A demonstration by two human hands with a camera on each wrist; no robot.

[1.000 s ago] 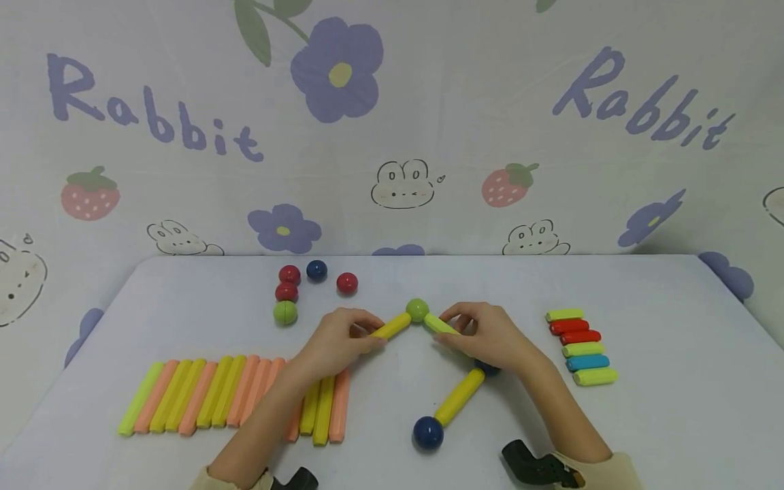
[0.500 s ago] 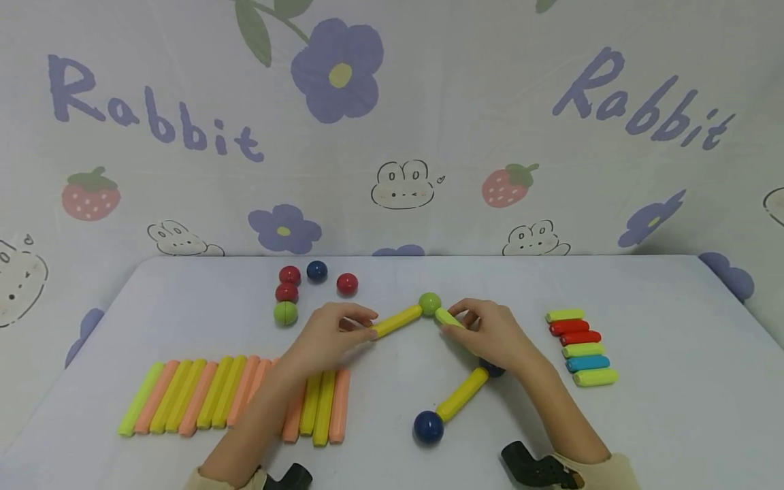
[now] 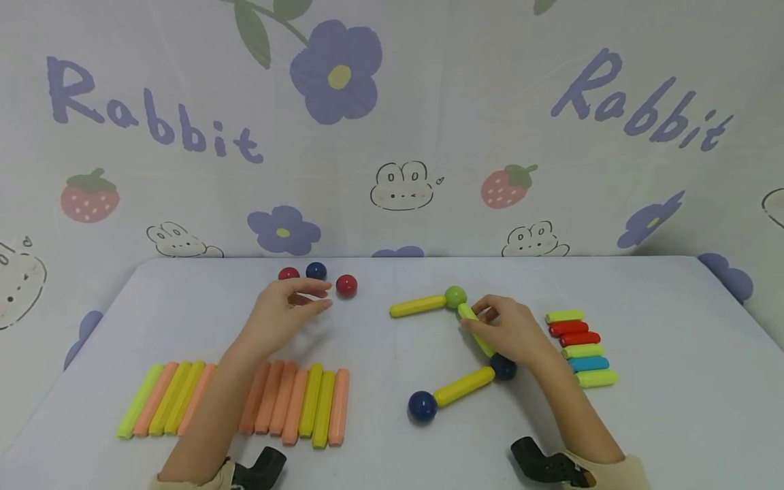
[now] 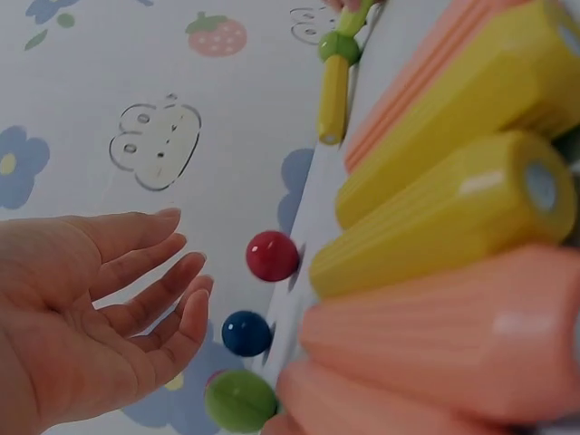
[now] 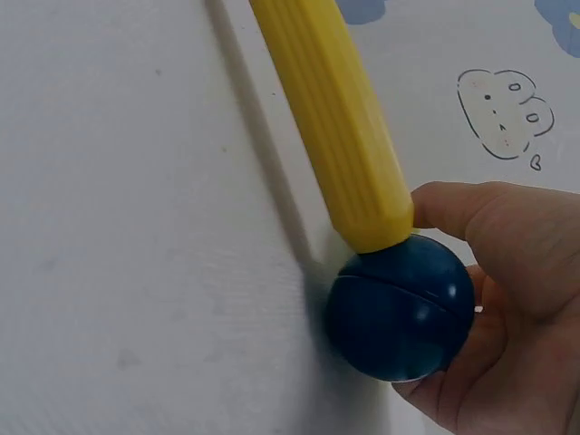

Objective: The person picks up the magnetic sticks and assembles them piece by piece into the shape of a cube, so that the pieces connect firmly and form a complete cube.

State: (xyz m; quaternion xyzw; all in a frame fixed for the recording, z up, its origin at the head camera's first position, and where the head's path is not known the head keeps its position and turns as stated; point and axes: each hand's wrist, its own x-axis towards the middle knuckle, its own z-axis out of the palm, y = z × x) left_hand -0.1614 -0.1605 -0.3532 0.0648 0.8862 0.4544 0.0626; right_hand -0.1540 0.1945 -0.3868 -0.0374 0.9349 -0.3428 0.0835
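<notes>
My right hand (image 3: pixel 505 330) pinches a light green magnetic rod (image 3: pixel 465 312) between thumb and fingers. A green ball (image 3: pixel 456 297) joins that rod's far end to a yellow rod (image 3: pixel 418 305) pointing left. At its near end a dark blue ball (image 3: pixel 504 367) meets another yellow rod (image 3: pixel 463 386), which ends in a second dark blue ball (image 3: pixel 422 406). My left hand (image 3: pixel 278 316) hovers with relaxed, parted fingers and holds nothing. Its fingertips are beside a red ball (image 3: pixel 346 286). Loose balls lie behind it; the left wrist view shows a green ball (image 4: pixel 240 401) among them.
A long row of salmon rods (image 3: pixel 338 408) and yellow-green rods lies at left, partly under my left forearm. Several short rods, including a blue rod (image 3: pixel 589 365), are stacked at right. A printed cloth (image 3: pixel 404 136) hangs behind the table.
My left hand has let go of the upper yellow rod and moved left toward the loose balls. My right hand has swung the joined chain's far end rightward, still gripping the light green rod.
</notes>
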